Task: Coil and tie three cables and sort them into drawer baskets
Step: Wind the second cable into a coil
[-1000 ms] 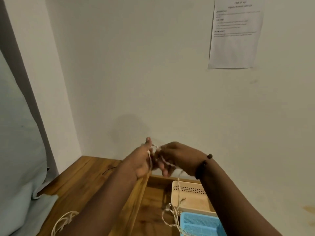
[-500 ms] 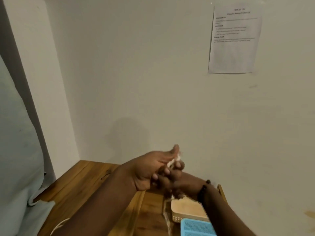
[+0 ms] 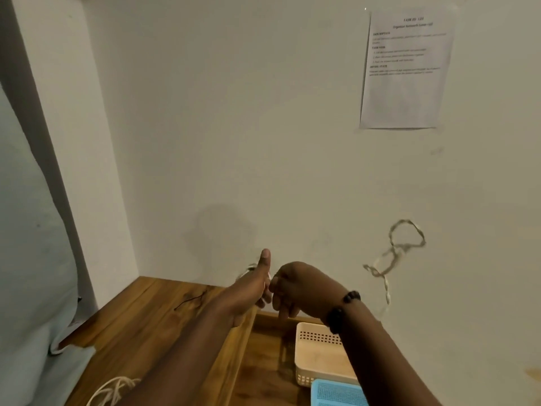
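My left hand (image 3: pixel 251 288) and my right hand (image 3: pixel 295 285) meet in the air above the open wooden drawer (image 3: pixel 263 361). Both pinch a thin white twisted cable. Its long end (image 3: pixel 407 238) whips through the air to the right in a blurred loop, then trails down behind my right wrist. A short blurred end (image 3: pixel 247 270) sticks out left of my left hand, whose thumb points up. In the drawer a beige basket (image 3: pixel 319 356) stands behind a blue basket (image 3: pixel 336 391). Another white cable (image 3: pixel 111 388) lies coiled on the wooden top at the lower left.
The wooden top (image 3: pixel 152 315) sits in a corner of white walls, with a dark thin line (image 3: pixel 190 300) on it. A printed sheet (image 3: pixel 407 68) hangs on the wall at the upper right. Pale cloth (image 3: pixel 29 259) fills the left edge.
The cable's long end, hanging into the drawer before, has swung up to the right. My hands have drawn slightly apart, and my left thumb now points up.
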The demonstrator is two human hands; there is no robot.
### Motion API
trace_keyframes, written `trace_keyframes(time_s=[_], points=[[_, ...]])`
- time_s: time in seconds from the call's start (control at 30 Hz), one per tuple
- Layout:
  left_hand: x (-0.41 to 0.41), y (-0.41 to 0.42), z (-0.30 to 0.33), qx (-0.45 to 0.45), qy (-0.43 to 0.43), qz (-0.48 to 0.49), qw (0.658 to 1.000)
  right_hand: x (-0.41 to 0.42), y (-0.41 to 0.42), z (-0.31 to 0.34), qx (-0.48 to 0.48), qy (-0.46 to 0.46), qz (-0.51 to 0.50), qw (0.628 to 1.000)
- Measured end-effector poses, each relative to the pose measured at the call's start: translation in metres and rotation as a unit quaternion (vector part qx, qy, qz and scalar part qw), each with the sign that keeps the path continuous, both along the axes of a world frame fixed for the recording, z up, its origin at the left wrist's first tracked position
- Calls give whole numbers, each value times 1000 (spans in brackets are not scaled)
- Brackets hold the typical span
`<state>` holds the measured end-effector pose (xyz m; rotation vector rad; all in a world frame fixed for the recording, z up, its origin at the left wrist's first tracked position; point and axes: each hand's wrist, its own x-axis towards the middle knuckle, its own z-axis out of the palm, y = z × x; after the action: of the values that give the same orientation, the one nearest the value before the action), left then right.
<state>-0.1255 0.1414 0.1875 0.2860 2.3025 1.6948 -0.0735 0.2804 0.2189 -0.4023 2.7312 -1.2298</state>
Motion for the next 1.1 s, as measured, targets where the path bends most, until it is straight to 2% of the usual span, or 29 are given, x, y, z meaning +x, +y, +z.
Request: trace_keyframes(time_s=[0.1,0.13,0.2,0.23,0.27,0.37,0.43,0.5,0.6,0.73,0.8,0.83,0.97,1.03,1.1], points=[[-1,14,7,196,2,32,980,13,3,-26,-116,-28,23,993],[-1,19,9,278,-19,30,960,15,6,-35,-155,-57,42,985],[-2,23,17,451,-68,9,890,15,8,-57,-204,-111,77,970],[-2,22,22,494,-79,-10,866,15,9,-69,-229,-135,87,960],[0,20,26,501,-81,-34,861,14,10,-79,-264,-155,94,947],[16,14,35,404,-106,-166,893,6,14,-94,-358,-191,98,908],[28,9,37,274,-119,-278,913,-6,24,-90,-327,-179,72,925],[34,1,34,143,-110,-330,926,-19,38,-81,-265,-162,54,949],[41,-2,24,-13,-164,-301,939,-35,55,-56,-160,-152,61,974],[41,10,11,-111,-190,-182,958,-36,49,-10,-4,-145,56,988],[33,13,6,-108,-171,-94,975,-28,43,5,62,-115,48,990],[28,12,3,-108,-147,-44,982,-22,39,9,62,-101,45,992],[12,14,-1,-106,-50,89,989,0,23,4,-41,-37,-11,998],[9,19,3,12,-62,89,994,11,15,-10,-90,0,-15,996],[4,24,7,199,-106,88,970,20,11,-31,-188,-26,15,982]])
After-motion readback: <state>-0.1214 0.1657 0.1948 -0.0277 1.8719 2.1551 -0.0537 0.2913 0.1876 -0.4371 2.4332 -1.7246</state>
